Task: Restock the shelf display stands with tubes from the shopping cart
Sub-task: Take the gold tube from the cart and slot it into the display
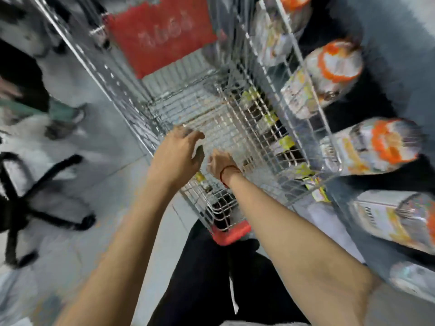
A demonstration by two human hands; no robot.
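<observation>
1. Both hands were out over the near end of the shopping cart. My left hand hovered with fingers spread and curled, holding nothing.
2. My right hand, a red string at the wrist, was bent down toward the wire floor; the blur kept me from telling whether it was clenched on anything.
3. I judged this to be the picking step: reaching into the cart for the next tubes, with none lifted yet.
4. Tubes lay in a row along the right side of the basket, dark with yellow-green labels, seen through the mesh. One more item showed below my left wrist, too blurred to name.
5. Next I would need to close on a tube, lift it over the wire side and carry it right.
6. Beyond the cart stood the display stand, its wire racks holding orange-and-white packets.
</observation>
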